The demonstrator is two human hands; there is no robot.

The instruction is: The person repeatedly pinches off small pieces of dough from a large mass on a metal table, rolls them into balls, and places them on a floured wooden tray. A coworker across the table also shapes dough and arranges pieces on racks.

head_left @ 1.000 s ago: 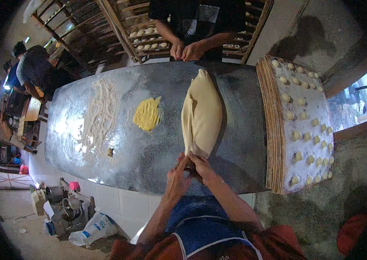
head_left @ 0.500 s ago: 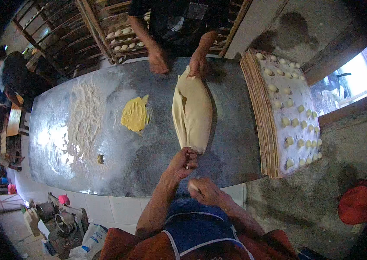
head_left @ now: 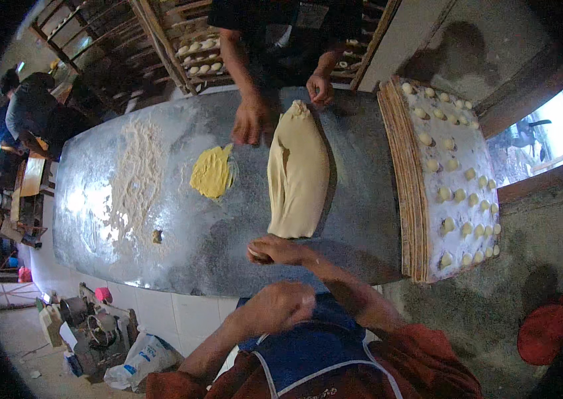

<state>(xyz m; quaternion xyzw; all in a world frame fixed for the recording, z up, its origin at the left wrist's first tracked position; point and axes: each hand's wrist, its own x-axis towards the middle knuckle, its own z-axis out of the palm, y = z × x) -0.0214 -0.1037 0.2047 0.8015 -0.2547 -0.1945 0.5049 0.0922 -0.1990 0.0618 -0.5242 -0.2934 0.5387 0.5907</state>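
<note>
A long, folded slab of pale dough (head_left: 300, 176) lies lengthwise in front of me, with an open fold along its left side. Just off its near end is my right hand (head_left: 280, 250), closed around a small pale piece whose kind I cannot make out. My left hand (head_left: 282, 306) is curled shut above my blue apron, near the table's front edge; what it holds, if anything, is hidden. Across the table, one hand of a co-worker (head_left: 250, 120) hovers left of the dough. The person's other hand (head_left: 320, 88) is beside the dough's crumpled far end.
On the dark table (head_left: 215, 246), a patch of yellow fat-like paste (head_left: 211, 173) and a streak of flour (head_left: 138, 163) lie to the left. Stacked boards (head_left: 411, 219) carrying small dough balls stand at the right end. Racks (head_left: 201, 63) with dough pieces rise behind the co-worker.
My left hand has let go of the dough's near end and drawn back toward my apron. My right hand has moved forward to that end. The co-worker's hands have released the far end.
</note>
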